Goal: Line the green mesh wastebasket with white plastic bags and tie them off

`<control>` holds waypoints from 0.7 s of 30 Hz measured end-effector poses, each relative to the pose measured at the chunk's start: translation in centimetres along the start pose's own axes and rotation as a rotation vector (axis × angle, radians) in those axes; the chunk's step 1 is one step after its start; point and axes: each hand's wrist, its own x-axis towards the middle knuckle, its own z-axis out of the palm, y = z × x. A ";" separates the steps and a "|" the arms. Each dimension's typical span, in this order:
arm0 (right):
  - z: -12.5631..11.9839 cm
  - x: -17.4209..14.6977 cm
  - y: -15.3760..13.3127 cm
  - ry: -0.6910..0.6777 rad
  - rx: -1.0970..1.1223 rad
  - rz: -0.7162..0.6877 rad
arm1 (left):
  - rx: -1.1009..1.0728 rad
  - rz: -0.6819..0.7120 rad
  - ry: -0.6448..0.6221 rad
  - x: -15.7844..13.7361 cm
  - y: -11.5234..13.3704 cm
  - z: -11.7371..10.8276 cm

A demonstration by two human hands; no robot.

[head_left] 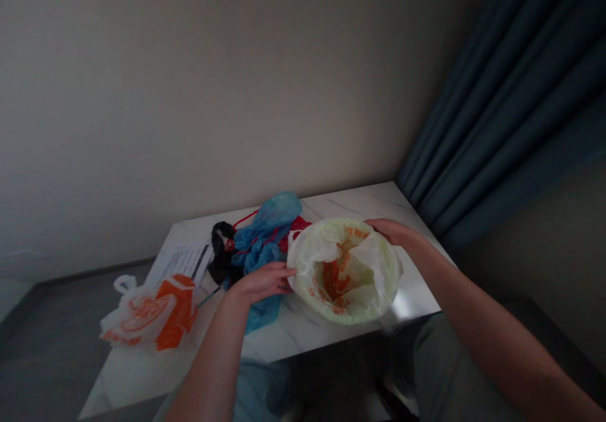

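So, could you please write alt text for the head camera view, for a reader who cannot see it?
Two bare hands, left hand and right hand, hold open a white plastic bag with orange print over a white marble table. Blue bags, a black bag and an orange-and-white bag lie to the left.

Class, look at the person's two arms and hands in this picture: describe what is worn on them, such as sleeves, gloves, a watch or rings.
Both forearms are bare from wrist to the frame edge: no sleeves show. The left hand and right hand wear no gloves. No watch, bracelet or ring can be seen, though the dim light hides fine detail.
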 end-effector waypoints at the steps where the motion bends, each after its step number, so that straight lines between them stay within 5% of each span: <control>1: 0.1 -0.1 -0.4 -0.088 0.105 0.045 | 0.015 0.007 0.002 0.1 0.0 0.0; 5: 0.0 -0.6 -1.1 -0.265 0.305 0.157 | 0.085 0.047 -0.026 0.3 0.0 -0.2; 11: -0.5 -1.4 -1.0 -0.117 0.218 0.355 | 0.214 0.121 0.011 0.2 0.2 -0.6; 18: 0.1 -1.1 0.0 -0.406 0.286 0.277 | 0.273 0.142 0.058 0.6 0.1 -0.6; 21: 0.6 -0.8 0.2 -0.164 0.024 0.091 | 0.288 0.129 0.082 0.8 0.2 -0.5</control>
